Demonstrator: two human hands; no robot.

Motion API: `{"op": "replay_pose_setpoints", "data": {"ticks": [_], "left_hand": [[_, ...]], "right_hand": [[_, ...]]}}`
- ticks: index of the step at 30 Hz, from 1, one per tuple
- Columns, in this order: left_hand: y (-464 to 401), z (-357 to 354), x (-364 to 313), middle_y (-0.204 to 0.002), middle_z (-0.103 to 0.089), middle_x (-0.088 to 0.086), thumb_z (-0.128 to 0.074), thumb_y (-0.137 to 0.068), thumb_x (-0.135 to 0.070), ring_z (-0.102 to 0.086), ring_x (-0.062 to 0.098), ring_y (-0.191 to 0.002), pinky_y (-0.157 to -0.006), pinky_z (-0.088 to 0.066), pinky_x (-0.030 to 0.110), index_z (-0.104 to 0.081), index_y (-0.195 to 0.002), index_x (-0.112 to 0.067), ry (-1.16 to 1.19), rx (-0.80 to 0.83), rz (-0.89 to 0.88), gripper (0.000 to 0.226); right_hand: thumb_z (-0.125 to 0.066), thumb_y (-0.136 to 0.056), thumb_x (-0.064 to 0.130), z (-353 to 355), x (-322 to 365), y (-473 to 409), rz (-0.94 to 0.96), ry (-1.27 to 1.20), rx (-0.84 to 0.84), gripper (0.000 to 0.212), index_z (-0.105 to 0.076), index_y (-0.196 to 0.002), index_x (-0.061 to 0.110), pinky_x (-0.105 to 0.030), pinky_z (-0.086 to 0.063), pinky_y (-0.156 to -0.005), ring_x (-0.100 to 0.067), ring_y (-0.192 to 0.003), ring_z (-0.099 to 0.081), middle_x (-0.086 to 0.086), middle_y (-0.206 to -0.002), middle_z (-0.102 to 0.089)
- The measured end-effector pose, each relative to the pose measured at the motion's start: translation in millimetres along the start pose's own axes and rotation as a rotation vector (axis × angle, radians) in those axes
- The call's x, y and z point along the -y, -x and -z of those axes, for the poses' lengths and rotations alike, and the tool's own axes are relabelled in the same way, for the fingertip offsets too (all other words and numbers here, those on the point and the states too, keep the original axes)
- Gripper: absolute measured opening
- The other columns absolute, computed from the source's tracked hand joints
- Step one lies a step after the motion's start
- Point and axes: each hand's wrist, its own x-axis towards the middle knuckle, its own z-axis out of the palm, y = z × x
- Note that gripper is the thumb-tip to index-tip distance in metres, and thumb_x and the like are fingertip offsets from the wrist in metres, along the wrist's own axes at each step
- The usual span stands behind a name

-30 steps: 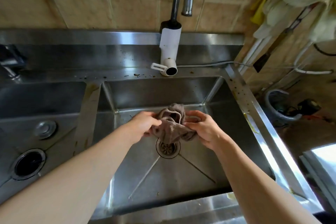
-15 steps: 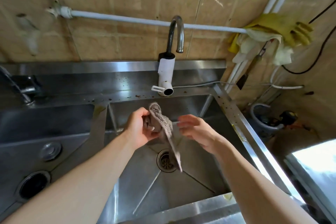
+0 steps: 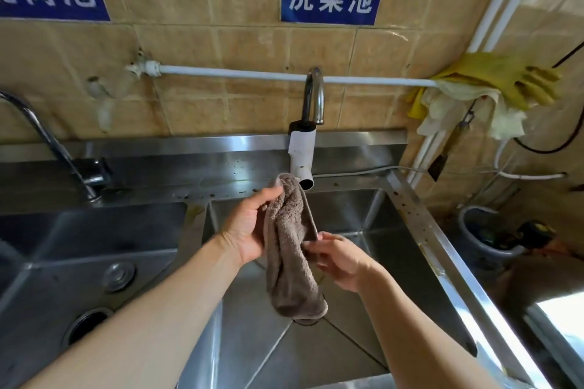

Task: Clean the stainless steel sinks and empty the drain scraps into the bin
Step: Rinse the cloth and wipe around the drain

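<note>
A brown terry cloth hangs lengthwise above the right stainless steel sink. My left hand grips its upper part, with the top of the cloth close to the white faucet body. My right hand pinches the cloth's right edge about halfway down. The cloth's lower end hides most of the right sink's drain. The left sink has an open drain hole and a round metal plug on its floor.
A second faucet stands at the back left. Yellow gloves and pale rags hang on the white wall pipe. A grey bucket sits on the floor to the right. Dark specks dot the rim behind the sinks.
The cloth went from bunched between both hands low over the drain to hanging long and raised near the faucet. My right hand let go, then took its edge again. The view tilted up.
</note>
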Motion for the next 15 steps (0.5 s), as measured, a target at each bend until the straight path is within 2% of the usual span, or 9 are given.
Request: {"op": "replay_pose_setpoints", "data": {"ticks": [2,4,5,7,9,11,13,15], "left_hand": [[2.2,2.7,-2.6,-0.09,-0.067,0.015,-0.071,-0.07,-0.018,-0.064,0.029,-0.08,-0.075,-0.056,0.041,-0.065,-0.099,-0.007,-0.027,-0.058,0.002,0.032],[4.4,6.2,-2.0,-0.088,-0.069,0.017,-0.066,-0.071,-0.012,-0.066,0.029,-0.075,-0.069,-0.058,0.042,-0.061,-0.108,-0.007,-0.063,-0.111,0.007,0.038],[6.5,6.1,-1.6,-0.084,-0.069,0.017,-0.062,-0.074,-0.009,-0.067,0.029,-0.071,-0.065,-0.058,0.042,-0.062,-0.105,-0.006,-0.072,-0.128,0.007,0.031],[8.6,5.1,-2.1,-0.078,-0.069,0.016,-0.054,-0.083,-0.005,-0.066,0.028,-0.069,-0.067,-0.055,0.04,-0.063,-0.092,-0.007,-0.086,-0.167,0.006,0.013],[6.9,4.9,-5.1,-0.077,-0.068,0.015,-0.048,-0.087,-0.001,-0.063,0.028,-0.072,-0.071,-0.051,0.038,-0.063,-0.089,-0.01,-0.155,-0.211,-0.008,0.018],[4.9,4.0,-9.4,-0.081,-0.067,0.013,-0.044,-0.086,0.005,-0.062,0.027,-0.075,-0.07,-0.052,0.036,-0.062,-0.096,-0.015,-0.275,-0.258,-0.041,0.028],[3.5,7.9,-13.3,-0.088,-0.065,0.01,-0.041,-0.084,0.01,-0.061,0.025,-0.075,-0.063,-0.053,0.033,-0.059,-0.102,-0.021,-0.358,-0.32,-0.058,0.04],[1.1,17.1,-15.4,-0.096,-0.064,0.009,-0.041,-0.082,0.009,-0.061,0.023,-0.075,-0.053,-0.054,0.029,-0.058,-0.109,-0.023,-0.389,-0.411,-0.058,0.045]], "right_hand": [[-0.065,-0.077,0.005,11.2,7.1,-4.1,0.04,-0.118,-0.074,0.025,-0.054,-0.057,0.018,-0.031,-0.033,-0.06,-0.021,-0.062,-0.045,-0.01,-0.069,-0.049],[-0.059,-0.086,0.006,21.9,18.4,-0.4,0.072,-0.147,-0.133,0.026,-0.048,-0.063,0.014,-0.028,-0.034,-0.051,-0.018,-0.049,-0.044,-0.006,-0.058,-0.048],[-0.057,-0.091,0.009,27.7,24.9,2.9,0.097,-0.13,-0.146,0.027,-0.047,-0.067,0.012,-0.026,-0.036,-0.048,-0.015,-0.045,-0.044,-0.004,-0.054,-0.049],[-0.06,-0.092,0.019,34.8,39.3,10.9,0.127,-0.072,-0.089,0.018,-0.057,-0.08,0.006,-0.028,-0.042,-0.052,-0.021,-0.053,-0.053,-0.01,-0.063,-0.058],[-0.074,-0.08,0.024,39.6,51.0,16.7,0.094,0.155,-0.02,0.026,-0.064,-0.089,0.001,-0.035,-0.045,-0.061,-0.03,-0.07,-0.058,-0.019,-0.08,-0.063],[-0.078,-0.077,0.017,45.5,64.4,21.7,0.06,0.406,-0.029,0.021,-0.067,-0.085,0.001,-0.037,-0.045,-0.061,-0.031,-0.073,-0.056,-0.02,-0.081,-0.061],[-0.068,-0.085,0.013,54.3,79.7,25.1,0.052,0.391,-0.044,0.019,-0.066,-0.097,-0.002,-0.04,-0.05,-0.063,-0.033,-0.08,-0.059,-0.021,-0.089,-0.064],[-0.059,-0.092,0.016,64.9,94.5,28.1,0.052,0.274,-0.059,0.024,-0.062,-0.107,-0.002,-0.05,-0.053,-0.079,-0.037,-0.09,-0.063,-0.024,-0.101,-0.066]]}}
